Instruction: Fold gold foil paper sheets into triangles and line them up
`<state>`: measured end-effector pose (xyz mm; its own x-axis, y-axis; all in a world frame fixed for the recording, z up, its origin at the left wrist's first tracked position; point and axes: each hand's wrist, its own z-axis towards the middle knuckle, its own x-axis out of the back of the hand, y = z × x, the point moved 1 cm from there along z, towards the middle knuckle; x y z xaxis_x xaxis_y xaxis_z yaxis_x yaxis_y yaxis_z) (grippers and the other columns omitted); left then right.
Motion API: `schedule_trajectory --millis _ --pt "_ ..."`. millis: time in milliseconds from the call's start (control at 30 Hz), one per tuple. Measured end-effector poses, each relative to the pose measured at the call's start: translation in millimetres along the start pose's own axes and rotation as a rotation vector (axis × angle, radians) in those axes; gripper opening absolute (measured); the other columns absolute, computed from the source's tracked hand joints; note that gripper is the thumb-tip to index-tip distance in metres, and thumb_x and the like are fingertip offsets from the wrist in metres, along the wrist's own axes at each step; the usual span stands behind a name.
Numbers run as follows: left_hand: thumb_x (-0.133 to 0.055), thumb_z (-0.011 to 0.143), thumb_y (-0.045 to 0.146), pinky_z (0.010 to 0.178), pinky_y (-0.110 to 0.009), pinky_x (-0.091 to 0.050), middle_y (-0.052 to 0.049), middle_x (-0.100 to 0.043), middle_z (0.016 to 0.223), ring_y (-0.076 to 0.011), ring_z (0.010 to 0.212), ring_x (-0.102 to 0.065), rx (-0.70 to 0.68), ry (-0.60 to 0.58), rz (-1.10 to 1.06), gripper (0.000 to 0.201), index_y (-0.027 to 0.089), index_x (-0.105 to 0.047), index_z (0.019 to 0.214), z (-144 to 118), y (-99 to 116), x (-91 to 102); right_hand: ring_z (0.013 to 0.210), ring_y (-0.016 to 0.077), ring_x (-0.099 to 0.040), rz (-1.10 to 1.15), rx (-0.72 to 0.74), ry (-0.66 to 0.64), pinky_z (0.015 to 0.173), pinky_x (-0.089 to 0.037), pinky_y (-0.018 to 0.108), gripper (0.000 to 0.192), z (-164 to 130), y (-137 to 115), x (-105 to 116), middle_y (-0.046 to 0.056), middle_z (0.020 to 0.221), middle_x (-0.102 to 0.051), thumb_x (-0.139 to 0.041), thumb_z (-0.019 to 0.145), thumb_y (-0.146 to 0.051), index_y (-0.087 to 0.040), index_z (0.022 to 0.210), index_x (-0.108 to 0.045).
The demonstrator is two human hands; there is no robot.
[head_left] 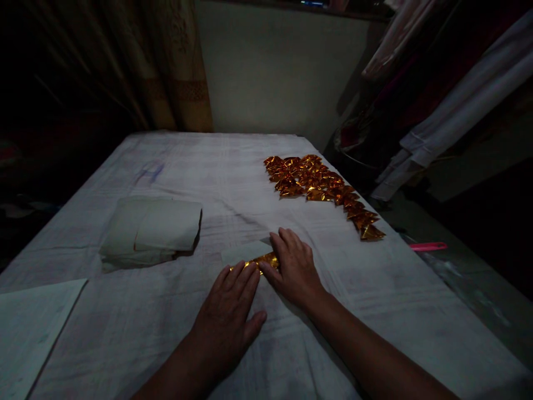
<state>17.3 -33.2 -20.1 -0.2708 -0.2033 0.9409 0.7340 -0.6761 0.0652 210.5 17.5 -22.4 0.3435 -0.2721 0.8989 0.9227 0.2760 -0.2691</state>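
Head view: the person's two hands meet over a gold foil strip [266, 260] on the near-middle part of a table [353, 316] covered with a pale checked cloth. The left hand [235, 300] lies palm down, its fingers laid out nearly straight and close together, the fingertips at the near edge of the strip and the thumb held out to the side. The right hand [293, 266] is at the strip's right end, its thumb on the near side and its fingers bent over the far side; whether it pinches the foil or only presses it down cannot be told. Just beyond the strip, and touching it, shows a pale sheet [244, 251]; whether the two are one piece is unclear. Left of the hands sits a folded stack of pale paper [154, 225], and nearer the left edge a larger white sheet [37, 322] lies flat. Near the table's right edge, well apart from the strip, many folded gold pieces [316, 178] lie clustered in rows. A pink handle [428, 246] shows past that edge, with hanging clothes [462, 105] behind it, while a curtain [179, 72] hangs beyond the far left corner.
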Motion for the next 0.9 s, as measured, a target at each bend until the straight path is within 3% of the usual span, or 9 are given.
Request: schedule_trajectory --millis 167,333,467,600,700,900 --pt "-0.047 0.101 0.043 0.116 -0.048 -0.037 -0.012 -0.052 0.152 -0.0281 0.140 -0.047 -0.013 -0.007 -0.002 0.057 0.015 -0.043 0.150 0 -2 -0.4 0.143 0.0410 -0.038 -0.072 -0.052 -0.073 0.110 -0.035 0.059 0.061 -1 9 -2 0.022 0.152 -0.048 -0.066 0.092 -0.048 -0.020 0.144 -0.051" --pt "-0.049 0.100 0.044 0.117 -0.048 -0.035 -0.010 -0.054 0.151 -0.0288 0.140 -0.047 0.007 -0.010 0.020 0.052 0.019 -0.050 0.145 1 -3 -1.9 0.142 0.0403 -0.042 -0.100 -0.101 -0.030 0.109 -0.038 0.059 0.053 -5 22 3 0.023 0.150 -0.050 -0.061 0.094 -0.038 -0.018 0.143 -0.053" --pt "-0.050 0.098 0.045 0.116 -0.048 -0.035 -0.011 -0.056 0.149 -0.0296 0.138 -0.048 0.010 -0.015 0.009 0.054 0.018 -0.051 0.145 3 -3 -3.2 0.146 0.0333 -0.039 -0.034 0.028 0.026 0.115 -0.034 0.057 0.046 -11 13 14 0.019 0.153 -0.049 -0.047 0.099 -0.021 -0.016 0.144 -0.052" --pt "-0.049 0.099 0.045 0.116 -0.048 -0.035 -0.011 -0.053 0.152 -0.0301 0.138 -0.048 0.016 -0.025 0.011 0.057 0.017 -0.048 0.149 4 -3 -5.1 0.148 0.0275 -0.037 0.063 0.251 -0.207 0.120 -0.028 0.057 0.048 -20 -5 21 0.012 0.152 -0.052 -0.045 0.100 -0.019 -0.021 0.147 -0.050" --pt "-0.047 0.100 0.048 0.117 -0.046 -0.034 -0.010 -0.051 0.154 -0.0284 0.140 -0.047 0.003 -0.062 0.012 0.058 0.018 -0.046 0.150 2 -6 -4.5 0.148 0.0289 -0.036 0.053 0.191 -0.333 0.120 -0.026 0.060 0.049 -26 -9 24 0.012 0.156 -0.046 -0.045 0.101 -0.022 -0.018 0.149 -0.048" --pt "-0.044 0.101 0.053 0.120 -0.047 -0.029 -0.008 -0.046 0.158 -0.0267 0.144 -0.044 0.012 -0.143 0.005 0.061 0.020 -0.042 0.152 -20 -22 7.4 0.151 0.0291 -0.031 0.039 0.141 -0.376 0.122 -0.021 0.061 0.050 -27 -7 28 0.009 0.160 -0.040 -0.046 0.102 -0.026 -0.020 0.151 -0.045"
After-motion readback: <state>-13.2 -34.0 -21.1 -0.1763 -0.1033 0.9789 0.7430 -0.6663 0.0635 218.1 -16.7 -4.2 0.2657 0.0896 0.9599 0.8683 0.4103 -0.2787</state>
